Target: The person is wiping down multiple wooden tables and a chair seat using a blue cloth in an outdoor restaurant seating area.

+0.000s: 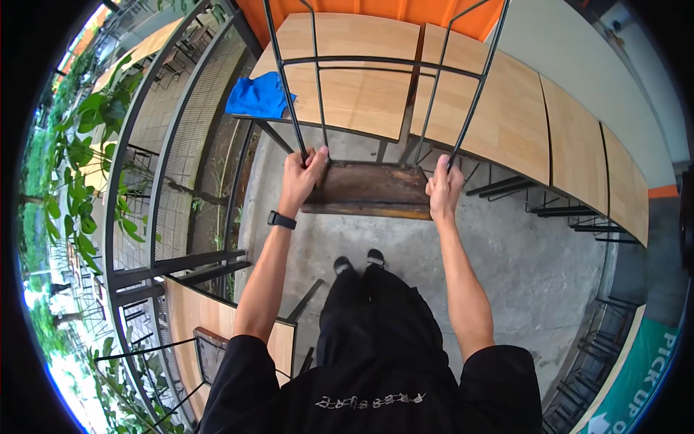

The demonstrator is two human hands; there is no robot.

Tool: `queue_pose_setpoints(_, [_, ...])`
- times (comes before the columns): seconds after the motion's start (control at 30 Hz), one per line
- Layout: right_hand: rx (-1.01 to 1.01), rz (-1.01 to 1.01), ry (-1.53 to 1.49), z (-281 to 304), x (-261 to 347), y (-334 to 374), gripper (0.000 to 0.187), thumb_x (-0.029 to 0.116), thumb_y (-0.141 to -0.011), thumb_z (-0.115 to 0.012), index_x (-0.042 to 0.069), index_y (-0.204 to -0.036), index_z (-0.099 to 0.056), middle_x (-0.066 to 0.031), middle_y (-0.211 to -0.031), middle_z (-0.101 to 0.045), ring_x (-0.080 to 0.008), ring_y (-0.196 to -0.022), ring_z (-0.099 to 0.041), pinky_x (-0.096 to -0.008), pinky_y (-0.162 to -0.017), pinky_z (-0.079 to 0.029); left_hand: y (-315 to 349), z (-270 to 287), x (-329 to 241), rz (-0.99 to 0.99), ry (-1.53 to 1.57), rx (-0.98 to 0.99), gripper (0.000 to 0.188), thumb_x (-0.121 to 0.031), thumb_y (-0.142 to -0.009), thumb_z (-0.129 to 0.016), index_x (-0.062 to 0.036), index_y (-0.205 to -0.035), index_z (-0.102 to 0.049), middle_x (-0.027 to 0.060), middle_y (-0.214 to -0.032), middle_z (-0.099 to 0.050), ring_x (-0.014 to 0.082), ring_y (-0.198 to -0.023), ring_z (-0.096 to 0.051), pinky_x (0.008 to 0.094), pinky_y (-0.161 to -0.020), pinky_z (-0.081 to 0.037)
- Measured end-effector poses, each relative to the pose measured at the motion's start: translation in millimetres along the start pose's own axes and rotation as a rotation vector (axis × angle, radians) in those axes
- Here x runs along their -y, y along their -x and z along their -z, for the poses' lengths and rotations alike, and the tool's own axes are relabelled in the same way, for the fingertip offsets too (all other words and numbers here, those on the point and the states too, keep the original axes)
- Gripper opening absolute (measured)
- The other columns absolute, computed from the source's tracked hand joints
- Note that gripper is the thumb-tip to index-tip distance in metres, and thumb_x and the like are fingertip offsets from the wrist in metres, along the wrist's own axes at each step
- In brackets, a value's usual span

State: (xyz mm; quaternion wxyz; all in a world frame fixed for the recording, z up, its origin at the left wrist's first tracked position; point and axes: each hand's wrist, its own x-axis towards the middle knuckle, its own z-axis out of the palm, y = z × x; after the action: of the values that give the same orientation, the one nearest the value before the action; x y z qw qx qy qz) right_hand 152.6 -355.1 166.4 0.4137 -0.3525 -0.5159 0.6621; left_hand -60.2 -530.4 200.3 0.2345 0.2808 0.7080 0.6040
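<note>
A stool with a dark wooden seat (370, 186) and thin black metal legs is upside down in front of me, its legs rising toward the top of the picture. My left hand (303, 177), with a black band on the wrist, is closed around a leg on the left side. On the opposite side, my right hand (444, 186) grips another leg. Behind the stool's legs lies a light wood table (365, 101), with a crumpled blue cloth (260, 96) at its left end. I cannot tell whether the seat touches the floor.
More light wood tables (499, 108) run to the right along a wall, with black stools beneath. At lower left another table (184, 311) bears an upturned stool (212, 353). A metal railing (155, 181) and plants line the left. My feet stand on the concrete floor (506, 253).
</note>
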Motion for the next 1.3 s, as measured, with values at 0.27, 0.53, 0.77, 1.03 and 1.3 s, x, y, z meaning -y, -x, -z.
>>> queue_pose_setpoints(0.27, [-0.046, -0.114, -0.016, 25, 16, 67, 0.049, 0.046, -0.100, -0.054, 0.016, -0.069, -0.030, 0.0078, -0.056, -0.023, -0.0041, -0.043, -0.023, -0.0246, -0.040, -0.018, 59, 21, -35, 0.054, -0.055, 0.178, 0.045, -0.028, -0.100, -0.059, -0.0131, -0.065, -0.035, -0.0072, -0.056, -0.037, 0.0025, -0.051, -0.035, 0.0234, -0.046, -0.026])
queue_pose_setpoints(0.53, [0.046, -0.308, 0.037, 49, 78, 124, 0.051, 0.061, -0.097, -0.049, 0.014, -0.080, -0.038, 0.0081, -0.054, -0.021, -0.0040, -0.041, -0.021, -0.0247, -0.040, -0.017, 105, 41, -69, -0.143, 0.018, 0.457, 0.039, -0.029, -0.101, -0.054, -0.0075, -0.070, -0.048, -0.0011, -0.059, -0.053, 0.0068, -0.057, -0.051, 0.0251, -0.053, -0.038])
queue_pose_setpoints(0.77, [0.073, -0.472, 0.089, 69, 105, 159, 0.055, 0.067, -0.093, -0.050, 0.014, -0.082, -0.039, 0.0090, -0.054, -0.021, -0.0045, -0.041, -0.020, -0.0245, -0.041, -0.019, 145, 40, -88, -0.110, 0.075, 0.540, 0.025, -0.023, -0.102, -0.053, -0.0084, -0.084, -0.045, -0.0004, -0.069, -0.052, 0.0097, -0.065, -0.053, 0.0262, -0.062, -0.042])
queue_pose_setpoints(1.03, [0.259, -0.706, 0.071, 89, 122, 171, 0.061, 0.075, -0.088, -0.048, 0.014, -0.083, -0.041, 0.0069, -0.056, -0.029, -0.0082, -0.047, -0.030, -0.0290, -0.054, -0.034, 176, 38, -96, -0.094, 0.114, 0.500, 0.021, -0.022, -0.097, -0.057, -0.0099, -0.089, -0.042, -0.0013, -0.074, -0.048, 0.0092, -0.068, -0.050, 0.0255, -0.064, -0.040])
queue_pose_setpoints(1.3, [0.774, -0.435, -0.499, 120, 93, 198, 0.122, 0.090, -0.067, -0.050, -0.002, -0.145, -0.031, -0.0247, -0.138, -0.050, -0.0363, -0.132, -0.047, -0.0496, -0.111, -0.037, 186, 34, -95, 0.085, 0.447, 0.397, 0.025, -0.029, -0.096, -0.061, -0.0089, -0.091, -0.047, -0.0018, -0.072, -0.044, 0.0103, -0.067, -0.048, 0.0254, -0.063, -0.039])
